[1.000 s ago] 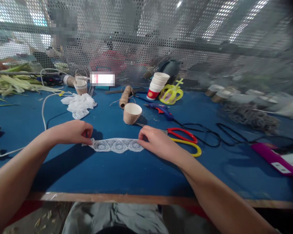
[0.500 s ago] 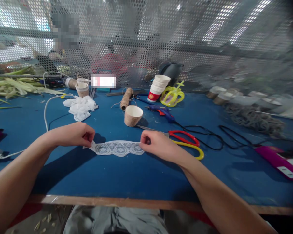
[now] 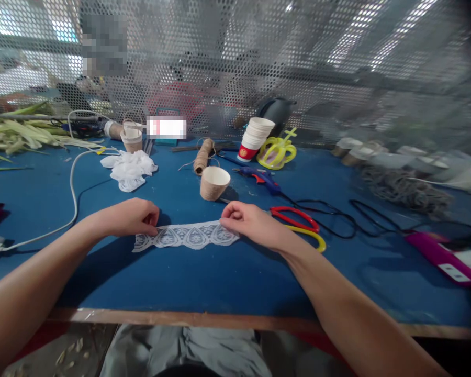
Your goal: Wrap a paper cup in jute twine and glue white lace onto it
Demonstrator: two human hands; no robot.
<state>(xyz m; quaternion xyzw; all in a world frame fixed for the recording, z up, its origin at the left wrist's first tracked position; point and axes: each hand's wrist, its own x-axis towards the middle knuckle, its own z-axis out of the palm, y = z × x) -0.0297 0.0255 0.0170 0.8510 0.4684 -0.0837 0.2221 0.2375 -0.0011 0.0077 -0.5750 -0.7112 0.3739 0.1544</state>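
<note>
A strip of white lace stretches between my hands, low over the blue table. My left hand pinches it near its left end, which hangs past the fingers. At the right end, my right hand grips the upper edge between thumb and fingers. Just beyond the lace stands a twine-wrapped paper cup, upright. Scissors with red and yellow handles lie beside my right hand, their blades partly hidden behind it. Farther left is a crumpled heap of white lace.
Behind the cup are a twine spool, a blue glue gun, stacked paper cups and a yellow crown-shaped piece. A purple power strip and black cables lie right. A white cable curves at left. Perforated metal rises behind.
The lace has been drawn flatter and straighter, and its left end now shows beyond my left fingers. Both hands have shifted slightly; the right has moved a little up and left.
</note>
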